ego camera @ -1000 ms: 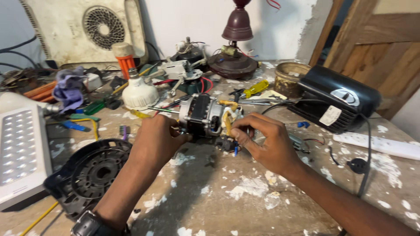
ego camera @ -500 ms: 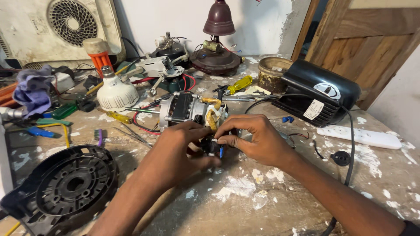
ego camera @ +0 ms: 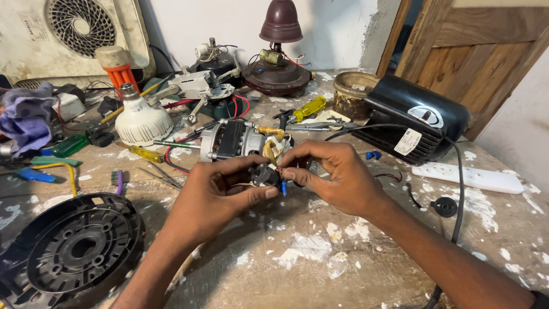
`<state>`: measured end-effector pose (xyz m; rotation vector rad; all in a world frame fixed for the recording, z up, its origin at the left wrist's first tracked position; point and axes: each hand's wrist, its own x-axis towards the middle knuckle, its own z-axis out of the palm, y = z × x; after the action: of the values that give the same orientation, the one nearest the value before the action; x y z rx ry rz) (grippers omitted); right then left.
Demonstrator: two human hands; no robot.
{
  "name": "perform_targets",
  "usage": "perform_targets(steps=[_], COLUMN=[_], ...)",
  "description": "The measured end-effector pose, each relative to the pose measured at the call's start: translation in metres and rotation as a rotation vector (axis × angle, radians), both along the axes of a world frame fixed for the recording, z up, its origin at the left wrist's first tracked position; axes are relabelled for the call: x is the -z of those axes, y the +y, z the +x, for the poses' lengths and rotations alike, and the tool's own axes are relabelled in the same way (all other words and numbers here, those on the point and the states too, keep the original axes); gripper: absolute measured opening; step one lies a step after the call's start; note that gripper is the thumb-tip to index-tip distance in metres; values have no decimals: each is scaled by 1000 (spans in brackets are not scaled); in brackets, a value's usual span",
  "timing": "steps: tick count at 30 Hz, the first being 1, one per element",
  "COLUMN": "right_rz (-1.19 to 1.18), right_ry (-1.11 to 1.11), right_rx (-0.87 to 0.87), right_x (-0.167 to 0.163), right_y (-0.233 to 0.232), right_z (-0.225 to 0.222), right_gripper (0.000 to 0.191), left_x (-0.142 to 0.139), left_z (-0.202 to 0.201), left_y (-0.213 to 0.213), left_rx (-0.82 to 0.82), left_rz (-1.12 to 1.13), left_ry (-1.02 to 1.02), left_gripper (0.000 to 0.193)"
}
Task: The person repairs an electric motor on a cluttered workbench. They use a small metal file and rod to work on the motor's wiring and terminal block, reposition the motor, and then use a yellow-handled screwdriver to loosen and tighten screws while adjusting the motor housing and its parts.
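While small black part (ego camera: 265, 174) is pinched at frame centre between left hand (ego camera: 214, 194) and right hand (ego camera: 337, 177), fingers closed on it, wires should be kept untwisted; fan motor (ego camera: 234, 140) just behind on tabletop (ego camera: 320, 257).

Purple cloth (ego camera: 26, 120), yellow screwdriver (ego camera: 309, 107), white power strip (ego camera: 468, 177).

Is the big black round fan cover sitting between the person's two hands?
No, the black round cover lies at the table's near left corner, apart from both hands, which meet at a small part beside the motor.
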<state>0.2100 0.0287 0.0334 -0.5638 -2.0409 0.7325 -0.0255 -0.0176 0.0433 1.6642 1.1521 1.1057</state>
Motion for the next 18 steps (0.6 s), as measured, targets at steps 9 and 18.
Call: perform_targets(steps=[9, 18], right_rz=[82, 134], right_ry=[30, 1], right_rx=[37, 122], right_x=[-2, 0], right_y=[-4, -7], right_z=[-4, -5], right_gripper=[19, 18], left_x=[3, 3], left_z=[-2, -2], left_y=[2, 2], left_rx=[6, -31], left_rz=[12, 2], left_ry=[-52, -32], left_gripper=[54, 52])
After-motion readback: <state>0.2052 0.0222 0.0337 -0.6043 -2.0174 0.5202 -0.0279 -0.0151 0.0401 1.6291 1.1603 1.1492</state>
